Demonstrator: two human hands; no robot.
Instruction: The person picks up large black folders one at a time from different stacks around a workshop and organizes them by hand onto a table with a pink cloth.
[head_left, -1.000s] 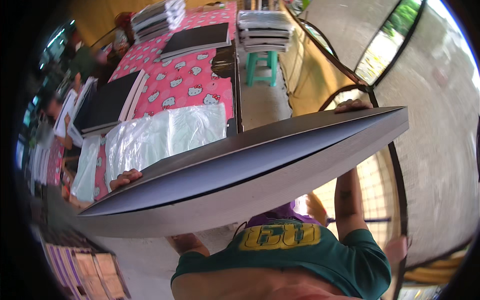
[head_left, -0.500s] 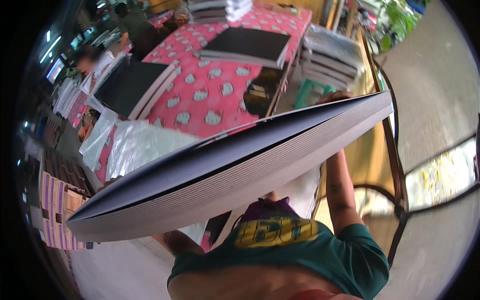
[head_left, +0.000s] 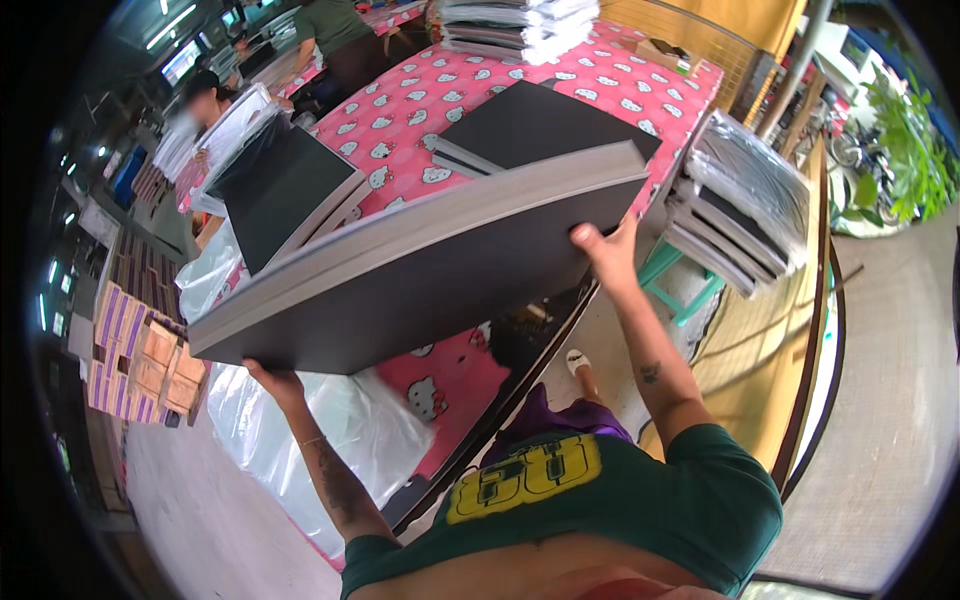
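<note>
We see the left hand [head_left: 275,382] grasping the lower left edge of a thick black-covered book [head_left: 430,285], the right hand [head_left: 612,258] its right end; most fingers hide behind it. It hangs tilted above the pink table cloth [head_left: 432,176], lifted but not set down. Two black-covered stacks [head_left: 550,125] already lie beyond. We find no writing on its cover; the green shirt [head_left: 670,510] bears bold yellow characters.

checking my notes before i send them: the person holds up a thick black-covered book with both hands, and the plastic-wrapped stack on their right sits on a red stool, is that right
Not quite: the head view shows that the stool is green, not red. The left hand and right hand do hold the thick black-covered book, and the plastic-wrapped stack is on that stool.
</note>
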